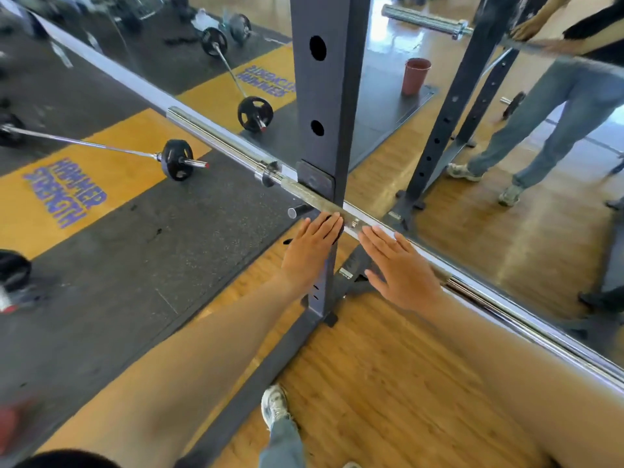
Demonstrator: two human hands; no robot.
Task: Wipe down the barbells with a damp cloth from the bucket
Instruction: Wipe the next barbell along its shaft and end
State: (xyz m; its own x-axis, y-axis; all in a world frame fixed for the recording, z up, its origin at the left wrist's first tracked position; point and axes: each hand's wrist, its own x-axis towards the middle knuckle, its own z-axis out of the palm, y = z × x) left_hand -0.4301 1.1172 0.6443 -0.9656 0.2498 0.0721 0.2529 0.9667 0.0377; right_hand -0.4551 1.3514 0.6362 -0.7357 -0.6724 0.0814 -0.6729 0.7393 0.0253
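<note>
Barbell [236, 145] first: it rests across the dark rack upright [329, 106], its chrome sleeve sticking out to the left of the post and its knurled shaft running on to the right, right along the foot of the wall mirror. We have both hands out in front of that upright. Our left hand [312, 248] lies flat with straight fingers, the tips at the post just under the bar; our right hand [400, 268] is spread just as flat, its fingers reaching the shaft just right of the post. Neither one grasps anything, and we see no cloth in either. We judge that the flat hands are steadying the bar on its hook, or feeling along it, so that it will not roll once wiping begins. Well left of the upright, a loaded barbell [128, 152] lies on the rubber floor mat [111, 261], presumably awaiting the same treatment. In the mirror right of the post a reddish bucket [417, 76] stands on the floor; the damp cloth likely has to come from there.
</note>
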